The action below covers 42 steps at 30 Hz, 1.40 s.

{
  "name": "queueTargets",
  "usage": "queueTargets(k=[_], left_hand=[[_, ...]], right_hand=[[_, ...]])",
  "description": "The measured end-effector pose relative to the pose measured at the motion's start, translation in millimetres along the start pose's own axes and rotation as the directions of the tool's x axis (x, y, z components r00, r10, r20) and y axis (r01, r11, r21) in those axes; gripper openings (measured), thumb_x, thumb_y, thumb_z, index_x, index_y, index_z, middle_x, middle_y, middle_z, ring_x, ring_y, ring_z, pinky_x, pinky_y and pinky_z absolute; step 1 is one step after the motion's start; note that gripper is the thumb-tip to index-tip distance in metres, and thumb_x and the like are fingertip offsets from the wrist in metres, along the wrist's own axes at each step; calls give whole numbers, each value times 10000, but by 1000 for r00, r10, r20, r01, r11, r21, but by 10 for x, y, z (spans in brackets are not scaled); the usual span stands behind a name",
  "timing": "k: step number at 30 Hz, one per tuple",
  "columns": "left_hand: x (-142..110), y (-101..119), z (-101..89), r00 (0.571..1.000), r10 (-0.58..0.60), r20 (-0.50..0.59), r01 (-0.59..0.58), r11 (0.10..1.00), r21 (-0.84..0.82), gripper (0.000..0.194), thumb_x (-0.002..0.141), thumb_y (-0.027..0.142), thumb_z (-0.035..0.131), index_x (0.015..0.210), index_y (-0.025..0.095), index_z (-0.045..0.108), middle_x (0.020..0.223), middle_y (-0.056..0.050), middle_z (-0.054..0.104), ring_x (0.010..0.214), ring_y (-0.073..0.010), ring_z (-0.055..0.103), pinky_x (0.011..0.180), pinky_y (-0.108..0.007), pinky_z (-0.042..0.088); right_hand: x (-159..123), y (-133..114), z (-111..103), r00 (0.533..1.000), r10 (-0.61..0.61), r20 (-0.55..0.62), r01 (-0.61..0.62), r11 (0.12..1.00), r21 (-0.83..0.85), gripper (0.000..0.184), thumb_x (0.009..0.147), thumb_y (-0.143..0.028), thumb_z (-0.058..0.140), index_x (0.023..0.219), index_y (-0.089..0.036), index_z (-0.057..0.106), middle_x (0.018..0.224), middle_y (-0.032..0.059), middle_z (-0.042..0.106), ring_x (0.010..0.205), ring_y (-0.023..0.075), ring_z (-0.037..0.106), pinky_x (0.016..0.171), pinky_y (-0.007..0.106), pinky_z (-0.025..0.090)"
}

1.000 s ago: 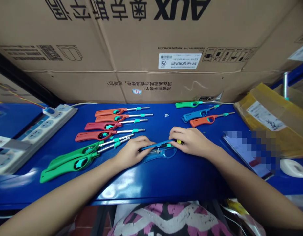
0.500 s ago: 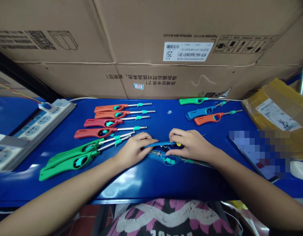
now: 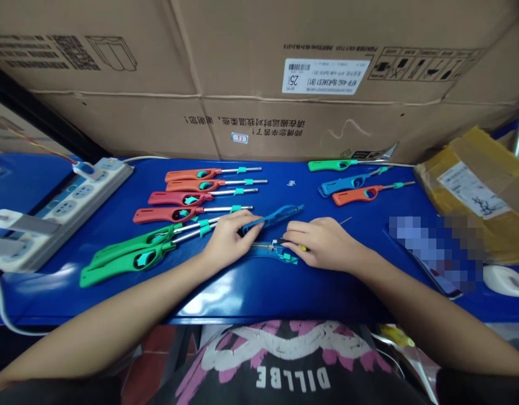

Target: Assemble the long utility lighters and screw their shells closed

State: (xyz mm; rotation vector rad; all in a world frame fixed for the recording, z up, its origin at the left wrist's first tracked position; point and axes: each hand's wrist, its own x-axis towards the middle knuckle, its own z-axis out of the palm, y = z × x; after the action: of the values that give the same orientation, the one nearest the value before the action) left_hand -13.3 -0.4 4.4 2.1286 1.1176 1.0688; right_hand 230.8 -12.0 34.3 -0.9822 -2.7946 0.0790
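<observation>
My left hand [image 3: 233, 233] is closed on a blue shell half [image 3: 280, 216] of a lighter, lifted and tilted above the table. Below it lies the other blue lighter half [image 3: 267, 252], with small metal and turquoise parts inside; the left hand hides its left end. My right hand [image 3: 320, 242] is closed just above that half's right side. Its fingertips pinch a small black part [image 3: 279, 241]. A screwdriver with a yellow handle end [image 3: 302, 248] is tucked in the same hand, its thin shaft showing behind the knuckles.
Several orange, red and green lighters [image 3: 170, 214] lie to the left, beside a white power strip [image 3: 65, 208]. Green, blue and orange lighters [image 3: 354, 196] lie back right. A phone [image 3: 428, 253], white mouse [image 3: 506, 280] and yellow-taped parcel [image 3: 474, 197] stand right; a large cardboard box [image 3: 242, 112] closes the back.
The blue shell half has come up off the other half in my left hand, its right end swinging away from me. My right hand has let go of the shell and now pinches the black part.
</observation>
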Motion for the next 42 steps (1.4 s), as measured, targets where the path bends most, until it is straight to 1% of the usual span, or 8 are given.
queueTargets(k=[5, 11, 14, 19, 24, 28, 35, 42], left_hand=[[20, 6, -109, 995, -83, -53, 80, 995, -65, 318, 957, 332, 617, 1219, 158, 665, 995, -72, 750, 887, -193, 709, 817, -317, 569], [-46, 159, -265, 984, 57, 166, 13, 920, -392, 288, 924, 231, 647, 1200, 167, 600, 799, -13, 659, 687, -125, 643, 659, -248, 530], [-65, 245, -273, 915, 216, 342, -75, 921, -381, 197, 911, 179, 628, 1105, 199, 655, 894, -47, 718, 759, -151, 673, 704, -287, 557], [-92, 316, -184, 714, 374, 592, -316, 927, -205, 290, 906, 157, 536, 1147, 249, 669, 920, -44, 744, 806, -185, 667, 753, -338, 552], [-93, 283, -132, 688, 381, 618, -432, 899, -74, 257, 935, 224, 531, 1159, 238, 657, 959, -51, 717, 864, -200, 639, 779, -342, 534], [-58, 224, -164, 717, 366, 593, -453, 892, -4, 281, 946, 242, 540, 1205, 219, 649, 1087, -73, 695, 969, -218, 630, 874, -375, 506], [27, 103, -219, 923, 212, 320, -285, 937, 202, 236, 983, 267, 551, 1172, 210, 680, 1130, -77, 677, 1022, -220, 601, 935, -396, 485], [39, -35, -194, 948, 104, 302, -180, 955, 235, 238, 965, 360, 624, 1127, 193, 674, 1106, -65, 680, 1076, -236, 610, 983, -411, 489]], right_hand=[[-50, 55, -99, 997, 56, 56, -56, 998, 2, 381, 1024, -499, 472, 1016, -201, 709, 986, 45, 700, 585, 120, 527, 542, 309, 258], [-148, 230, -304, 967, 104, 234, -150, 971, 188, 415, 853, -580, 706, 1080, -238, 650, 1024, 24, 677, 716, 161, 627, 587, 288, 358], [-146, 306, -313, 948, 117, 295, -182, 962, 202, 381, 813, -544, 763, 1014, -242, 646, 1055, 22, 666, 715, 161, 617, 572, 287, 347], [-116, 383, -213, 951, 163, 262, -223, 950, 219, 176, 917, -402, 667, 929, -230, 632, 946, 20, 680, 746, 169, 614, 590, 282, 352], [-134, 439, -185, 956, 194, 220, -237, 953, 186, 149, 950, -376, 604, 971, -230, 621, 967, 34, 673, 747, 177, 604, 606, 290, 382], [-150, 439, -254, 971, 220, 93, -236, 940, 246, 182, 960, -351, 562, 1092, -227, 573, 1073, 60, 645, 879, 208, 620, 754, 326, 462], [-128, 473, -148, 964, 256, 77, -267, 937, 223, 308, 921, -137, 429, 1219, -163, 504, 1167, 140, 551, 989, 263, 599, 876, 416, 500], [-64, 462, -51, 991, 132, -26, -124, 974, 187, 276, 977, -182, 447, 1193, -178, 619, 1169, 142, 573, 1118, 288, 541, 967, 455, 457]])
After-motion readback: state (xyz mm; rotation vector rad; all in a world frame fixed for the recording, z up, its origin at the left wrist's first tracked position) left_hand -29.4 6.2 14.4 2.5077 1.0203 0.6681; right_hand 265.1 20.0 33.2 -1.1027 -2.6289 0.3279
